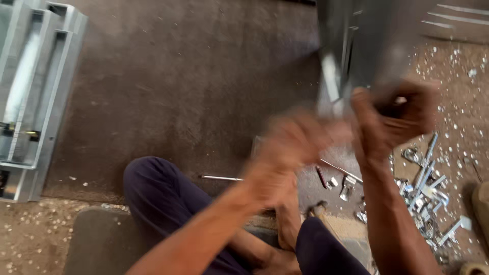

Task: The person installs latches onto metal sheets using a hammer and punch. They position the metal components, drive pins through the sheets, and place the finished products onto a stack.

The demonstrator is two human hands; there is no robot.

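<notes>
Grey metal frame (356, 46) clamped by raised right hand (395, 119); blurred left hand (290, 140), fingers' state unclear.

No packages, labels, signs or screens show anywhere (the view is blurred).

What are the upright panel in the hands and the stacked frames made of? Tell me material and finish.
Upright panel: probably sheet metal, dull grey; motion blur hides detail. Right hand grips its lower edge, left hand beside it.
Stacked frames: likely aluminium or galvanised steel, with pale silvery sheen and crisp folded edges.
</notes>
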